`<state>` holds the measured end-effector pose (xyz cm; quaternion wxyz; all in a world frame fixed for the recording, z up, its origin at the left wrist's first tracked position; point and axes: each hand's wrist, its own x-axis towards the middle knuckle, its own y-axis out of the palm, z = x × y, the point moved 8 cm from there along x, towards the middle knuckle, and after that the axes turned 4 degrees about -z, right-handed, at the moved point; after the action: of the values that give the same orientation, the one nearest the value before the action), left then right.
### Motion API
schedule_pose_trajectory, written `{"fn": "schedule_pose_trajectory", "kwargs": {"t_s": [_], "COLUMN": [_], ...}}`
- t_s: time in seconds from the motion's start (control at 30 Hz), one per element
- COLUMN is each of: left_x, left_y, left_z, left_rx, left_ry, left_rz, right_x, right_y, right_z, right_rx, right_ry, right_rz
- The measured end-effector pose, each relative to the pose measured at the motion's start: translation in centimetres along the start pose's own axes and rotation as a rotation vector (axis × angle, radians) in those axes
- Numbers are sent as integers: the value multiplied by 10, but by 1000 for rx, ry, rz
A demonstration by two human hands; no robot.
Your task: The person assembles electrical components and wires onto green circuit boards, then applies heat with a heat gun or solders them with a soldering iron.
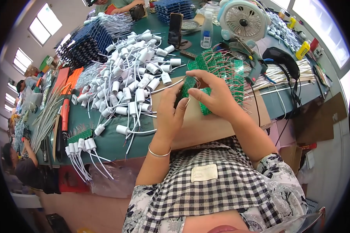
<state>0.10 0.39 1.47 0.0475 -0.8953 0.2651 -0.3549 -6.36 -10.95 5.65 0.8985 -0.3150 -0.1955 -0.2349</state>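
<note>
Over a brown board [171,138], both my hands are closed round a small green circuit board [188,84]. My right hand [216,95] grips its right side with thumb and forefinger. From the left, my left hand [170,110] holds its other edge, the fingers partly hidden behind it. A white cable [168,89] runs behind my left fingers toward the circuit board. One thin pale wire end [188,101] shows beside my left thumb. Just right of my hands lie joined green circuit boards [231,75] with reddish wires.
White cylindrical lamp holders with cables [132,83] are heaped at left. Some are lined up by a green strip [81,136] near the edge. Behind stand a phone [175,29], clear bottle [207,31] and fan [243,19]. A corded tool [256,66] lies right; a red screwdriver [65,114] left.
</note>
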Motion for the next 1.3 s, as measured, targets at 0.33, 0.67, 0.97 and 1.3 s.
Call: {"fn": "schedule_pose_trajectory", "kwargs": {"t_s": [0.33, 0.67, 0.97, 1.3], "left_x": [-5, -2, -5, -1], "left_y": [11, 18, 20, 22], "left_z": [-2, 1, 13, 7], "left_rx": [175, 88, -5, 138], "left_ry": [43, -11, -88, -40], "left_rz": [5, 40, 70, 152], "right_x": [-16, -16, -11, -10], "right_y": [-5, -7, -25, -15], "right_z": [-32, -41, -11, -22], "right_rx": [236, 350, -229, -614], "right_ry": [277, 268, -212, -350], "right_rz": [-16, -94, -252, 196]}}
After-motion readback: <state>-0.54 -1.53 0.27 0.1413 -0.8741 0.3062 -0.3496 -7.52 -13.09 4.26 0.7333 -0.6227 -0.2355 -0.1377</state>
